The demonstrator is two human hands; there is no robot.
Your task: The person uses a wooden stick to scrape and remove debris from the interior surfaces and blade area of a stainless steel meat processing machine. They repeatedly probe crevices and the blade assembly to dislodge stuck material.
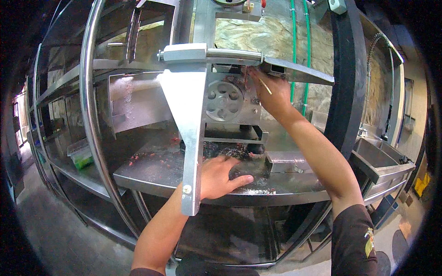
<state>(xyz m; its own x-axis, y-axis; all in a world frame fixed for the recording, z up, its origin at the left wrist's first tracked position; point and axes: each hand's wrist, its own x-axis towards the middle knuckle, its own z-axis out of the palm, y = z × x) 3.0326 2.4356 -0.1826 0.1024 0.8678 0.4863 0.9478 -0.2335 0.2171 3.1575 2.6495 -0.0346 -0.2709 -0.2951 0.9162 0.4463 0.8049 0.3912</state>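
Note:
A bone band saw with its lower housing exposed stands before me, its spoked lower wheel (224,100) in view. My right hand (272,91) reaches under the saw's table, beside the wheel, holding a thin wooden stick (265,86); the stick's far end is hidden. Reddish meat residue (245,76) clings near the fingers. My left hand (222,177) rests on the stainless steel table (152,177) with its thumb spread, holding nothing visible. Part of that hand and forearm passes behind a long metal arm (191,172) of the saw.
The saw's open metal door (138,103) bears whitish residue at left. A folded metal piece (286,161) lies right of the left hand. Meat scraps (136,158) dot the table. Steel shelving (90,103) is at left; a sink (383,169) stands at right beyond a dark post (348,69).

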